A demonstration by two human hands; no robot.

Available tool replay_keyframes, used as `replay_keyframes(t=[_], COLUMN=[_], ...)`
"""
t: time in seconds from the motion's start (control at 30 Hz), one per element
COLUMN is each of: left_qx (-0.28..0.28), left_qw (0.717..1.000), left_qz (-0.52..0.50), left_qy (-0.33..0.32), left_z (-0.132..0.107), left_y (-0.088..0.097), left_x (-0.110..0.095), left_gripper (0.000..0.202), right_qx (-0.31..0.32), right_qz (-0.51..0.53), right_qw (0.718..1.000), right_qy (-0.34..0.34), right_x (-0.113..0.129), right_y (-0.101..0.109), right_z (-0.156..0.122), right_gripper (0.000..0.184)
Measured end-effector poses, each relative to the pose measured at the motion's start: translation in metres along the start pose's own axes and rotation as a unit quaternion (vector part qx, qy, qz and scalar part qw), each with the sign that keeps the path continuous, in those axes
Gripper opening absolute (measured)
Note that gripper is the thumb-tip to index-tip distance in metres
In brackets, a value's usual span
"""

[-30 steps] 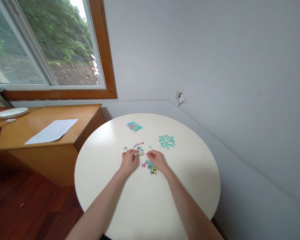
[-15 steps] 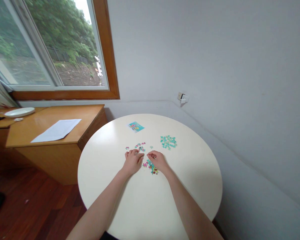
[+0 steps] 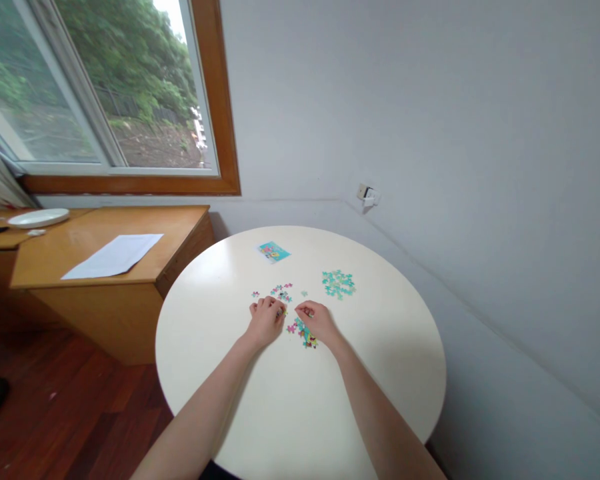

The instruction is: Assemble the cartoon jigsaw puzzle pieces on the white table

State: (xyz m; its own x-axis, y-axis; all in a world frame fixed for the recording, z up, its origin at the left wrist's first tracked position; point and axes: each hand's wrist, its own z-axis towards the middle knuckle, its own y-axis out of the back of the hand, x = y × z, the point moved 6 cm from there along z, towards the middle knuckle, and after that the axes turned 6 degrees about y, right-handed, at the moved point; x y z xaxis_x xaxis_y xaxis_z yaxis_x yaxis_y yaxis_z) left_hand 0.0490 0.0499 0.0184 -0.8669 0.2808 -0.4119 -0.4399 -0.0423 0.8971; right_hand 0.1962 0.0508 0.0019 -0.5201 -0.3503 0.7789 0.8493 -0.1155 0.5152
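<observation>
My left hand [image 3: 267, 321] rests over the middle of the round table with its fingers curled around jigsaw puzzle pieces [image 3: 282, 311], partly hidden by the fingers. Just to its right, my right hand [image 3: 321, 321] is closed in a pinch; what lies between its fingertips is too small to make out. Beneath and beside the right hand sits a cluster of pink, teal and yellow puzzle pieces [image 3: 309, 340]. Beyond the left hand, several pink and multicoloured pieces [image 3: 281, 291] lie scattered. A single pale green piece [image 3: 305, 293] is between the hands, farther back.
A pile of teal puzzle pieces [image 3: 339, 285] lies at the right of the white round table [image 3: 290, 413]. Toward the back is a colourful picture card [image 3: 273, 252]. Left of the table stands a wooden desk [image 3: 95, 300] bearing a paper sheet [image 3: 114, 256] and a white plate [image 3: 39, 218].
My left thumb and forefinger have drawn in, and colourful puzzle pieces now show at those fingers. My right hand stays pinched in nearly the same place. The view has shifted slightly.
</observation>
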Motion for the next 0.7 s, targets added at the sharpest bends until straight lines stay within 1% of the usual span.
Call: replay_keyframes(t=[0.17, 0.33, 0.5, 0.7], left_qx=[0.006, -0.008, -0.017, -0.022], left_qw=[1.0, 1.0, 0.999, 0.992], left_qz=[0.007, -0.008, -0.048, -0.126], left_qy=[-0.002, -0.01, -0.011, 0.003], left_z=[0.001, 0.002, 0.003, 0.003], left_y=[-0.003, -0.002, 0.002, 0.007], left_x=[0.002, 0.003, 0.001, 0.001], left_gripper=[0.013, 0.011, 0.003, 0.01], right_qx=[-0.002, 0.0, -0.002, -0.001], right_qz=[0.008, -0.003, 0.006, 0.012], right_qw=[1.0, 1.0, 1.0, 1.0], right_qy=[0.002, 0.007, 0.001, -0.001], right_x=[-0.002, -0.008, -0.011, -0.007], right_y=[-0.001, -0.002, -0.003, -0.001], right_z=[0.0, 0.001, 0.001, 0.001], right_gripper=[0.016, 0.016, 0.016, 0.017])
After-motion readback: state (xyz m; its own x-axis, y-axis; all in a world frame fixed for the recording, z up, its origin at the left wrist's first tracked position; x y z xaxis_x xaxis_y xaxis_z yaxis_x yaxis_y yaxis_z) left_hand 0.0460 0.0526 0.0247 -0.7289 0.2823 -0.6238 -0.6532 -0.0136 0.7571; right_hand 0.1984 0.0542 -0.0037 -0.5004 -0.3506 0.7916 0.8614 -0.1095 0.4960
